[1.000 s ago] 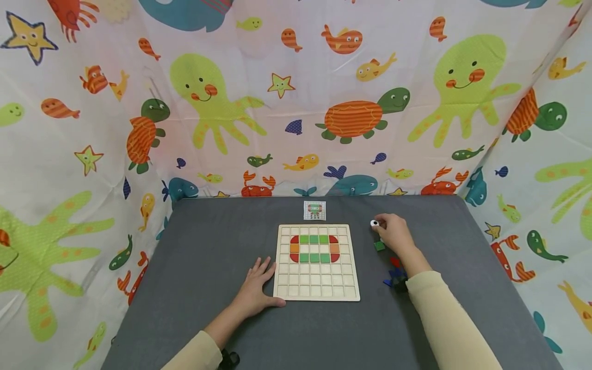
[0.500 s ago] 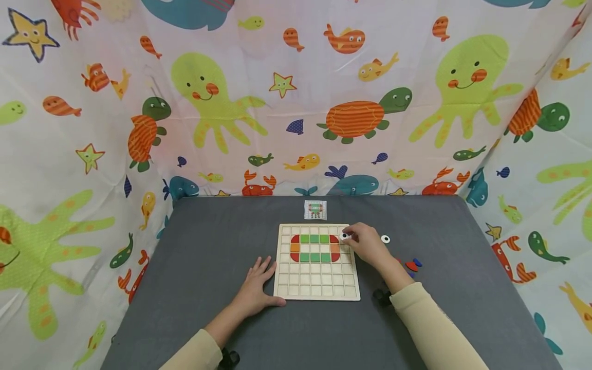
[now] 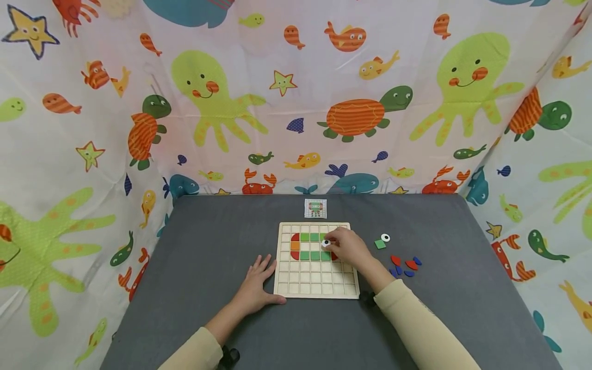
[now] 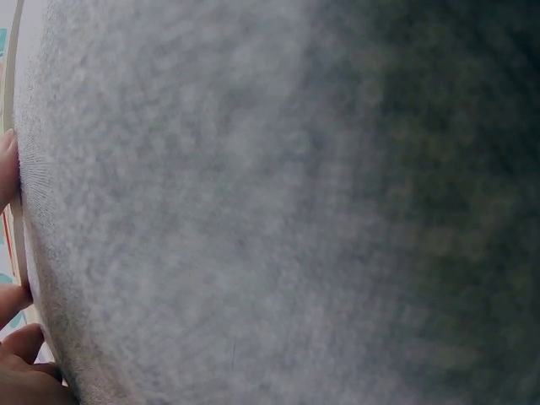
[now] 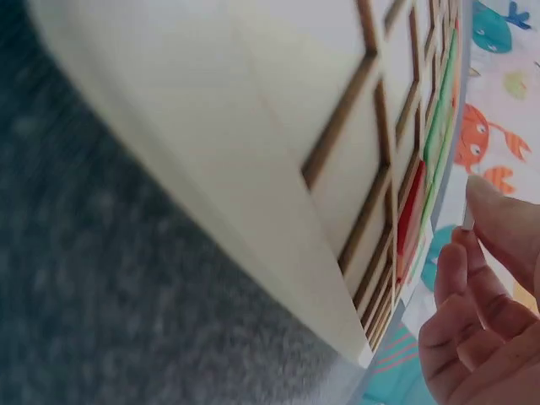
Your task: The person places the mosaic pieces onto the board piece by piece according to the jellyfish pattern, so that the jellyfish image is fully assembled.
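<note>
A wooden grid board (image 3: 319, 289) lies on the grey table, with green, red and orange tiles forming a ring in its upper part. Over the ring's right side, my right hand (image 3: 349, 249) pinches a round white eye tile (image 3: 326, 243) with a black dot. In the right wrist view, that tile shows as a thin pale edge (image 5: 467, 216) between thumb and fingertips, beyond the board's corner. My left hand (image 3: 252, 289) rests at the board's left edge, fingers spread and thumb at the lower corner. Only some fingers (image 4: 21, 342) enter the left wrist view.
A second eye tile (image 3: 386, 237) and a green square tile (image 3: 380, 244) lie right of the board. Nearer me are red tiles (image 3: 411, 264) and several blue tiles (image 3: 409, 274). A small pattern card (image 3: 315, 208) sits behind the board. A printed sea-animal curtain (image 3: 296, 144) surrounds the table.
My right hand has carried the eye tile leftward from the loose pieces, across the board's right edge and over the ring. The left hand stays in place.
</note>
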`<state>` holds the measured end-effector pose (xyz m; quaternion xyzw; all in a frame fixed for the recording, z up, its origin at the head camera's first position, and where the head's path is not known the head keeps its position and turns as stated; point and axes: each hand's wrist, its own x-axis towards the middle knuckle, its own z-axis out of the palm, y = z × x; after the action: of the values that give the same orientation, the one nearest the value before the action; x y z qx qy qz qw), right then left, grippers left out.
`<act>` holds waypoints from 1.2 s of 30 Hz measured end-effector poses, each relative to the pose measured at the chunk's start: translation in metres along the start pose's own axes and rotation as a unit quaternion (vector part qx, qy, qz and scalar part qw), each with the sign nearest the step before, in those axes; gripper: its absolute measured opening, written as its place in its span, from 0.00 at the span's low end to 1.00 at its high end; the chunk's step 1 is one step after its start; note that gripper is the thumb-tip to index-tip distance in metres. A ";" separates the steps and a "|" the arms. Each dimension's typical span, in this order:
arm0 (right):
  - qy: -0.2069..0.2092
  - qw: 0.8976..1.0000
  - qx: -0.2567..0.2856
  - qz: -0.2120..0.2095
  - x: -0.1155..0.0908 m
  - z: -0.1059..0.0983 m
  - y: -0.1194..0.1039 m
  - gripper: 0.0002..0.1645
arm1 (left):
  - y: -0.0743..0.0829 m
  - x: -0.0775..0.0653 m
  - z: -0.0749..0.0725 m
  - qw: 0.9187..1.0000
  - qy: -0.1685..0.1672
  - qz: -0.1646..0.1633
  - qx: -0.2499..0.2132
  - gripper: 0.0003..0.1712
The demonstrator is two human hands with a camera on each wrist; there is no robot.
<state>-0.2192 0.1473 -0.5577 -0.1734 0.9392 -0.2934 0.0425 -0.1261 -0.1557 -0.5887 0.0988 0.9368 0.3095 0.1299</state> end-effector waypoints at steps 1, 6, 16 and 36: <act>-0.002 1.000 -0.010 0.004 0.001 0.001 -0.001 0.17 | 0.000 0.001 0.000 1.000 0.000 0.000 0.003 0.67; -0.013 0.999 -0.044 0.015 0.005 0.003 -0.007 0.15 | -0.001 0.003 0.001 1.000 -0.002 -0.002 0.010 0.67; -0.018 0.998 -0.051 0.033 0.008 0.004 -0.012 0.13 | 0.000 0.003 0.001 1.000 -0.003 -0.007 0.009 0.67; 0.046 0.995 -0.004 0.090 -0.020 -0.048 0.043 0.17 | -0.001 0.002 0.002 1.000 0.001 0.001 0.013 0.67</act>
<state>-0.2219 0.2137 -0.5428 -0.0749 0.9531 -0.2923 0.0250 -0.1276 -0.1547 -0.5912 0.1014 0.9408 0.2975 0.1272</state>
